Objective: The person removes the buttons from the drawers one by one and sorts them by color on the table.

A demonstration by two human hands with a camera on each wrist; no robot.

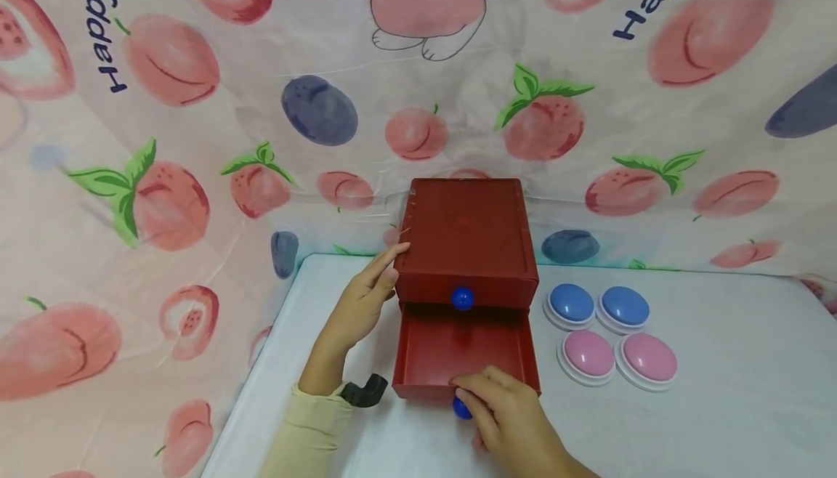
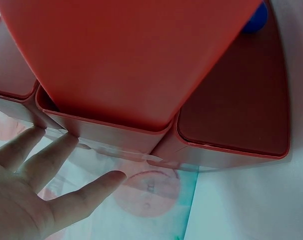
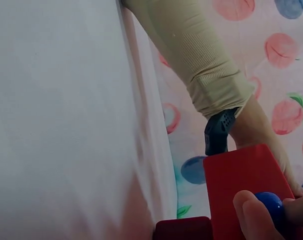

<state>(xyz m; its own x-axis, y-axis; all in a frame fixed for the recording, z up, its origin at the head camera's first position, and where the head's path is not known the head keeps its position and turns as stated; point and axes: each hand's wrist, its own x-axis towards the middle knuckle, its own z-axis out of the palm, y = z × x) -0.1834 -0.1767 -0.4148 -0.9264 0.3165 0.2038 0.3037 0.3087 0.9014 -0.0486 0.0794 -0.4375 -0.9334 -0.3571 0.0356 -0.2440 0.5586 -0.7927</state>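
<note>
A red drawer cabinet (image 1: 467, 227) stands against the patterned backdrop. Its top drawer, with a blue knob (image 1: 462, 298), is pushed in, while the drawer below (image 1: 434, 354) is pulled well out, bare inside. My right hand (image 1: 513, 416) pinches that drawer's blue knob (image 3: 271, 207) between thumb and fingers. On the cabinet's left side, my left hand (image 1: 361, 304) rests with straight fingers, fingertips at the red wall in the left wrist view. A further closed drawer (image 2: 236, 100) flanks the pulled-out one there; the head view hides it.
Right of the cabinet sit two blue push buttons (image 1: 571, 303) and two pink push buttons (image 1: 589, 353) on white bases. A white cloth (image 1: 739, 340) covers the table. Behind hangs a fruit-print sheet (image 1: 471, 86). A black wrist device (image 1: 366, 391) juts from the left sleeve beside the drawer.
</note>
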